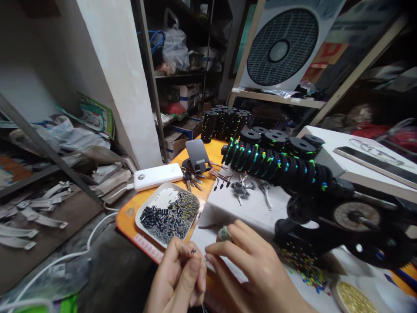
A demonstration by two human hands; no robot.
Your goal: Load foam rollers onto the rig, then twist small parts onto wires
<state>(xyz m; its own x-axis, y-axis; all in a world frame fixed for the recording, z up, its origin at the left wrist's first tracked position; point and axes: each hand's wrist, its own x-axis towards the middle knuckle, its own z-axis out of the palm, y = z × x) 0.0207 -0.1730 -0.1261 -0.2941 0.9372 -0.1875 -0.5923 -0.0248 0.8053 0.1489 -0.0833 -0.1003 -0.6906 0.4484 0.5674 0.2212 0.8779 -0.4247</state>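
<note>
My left hand (pixel 182 274) is closed in front of me, thumb pressed on curled fingers. Several tiny dark pieces (pixel 193 251) show at the top of these fingers, and thin strands (pixel 203 308) hang below. Close by on the right, my right hand (pixel 254 261) has its thumb and index fingertips nearly together; anything between them is too small to make out. A greenish-grey wrap (pixel 224 234) circles one of its fingers. Just beyond my hands, a pale tray (pixel 167 186) holds small black tubes (pixel 153 215) and grey and yellowish bits (pixel 187 206).
A black machine (pixel 356 215) carries a row of black discs (pixel 276 165) with bright green ties. More black spools (pixel 224 124) stand behind. A white power bank (pixel 158 177), keys (pixel 192 180) and a phone stand (pixel 197 155) are beyond the tray. Coloured beads (pixel 311 276) lie right.
</note>
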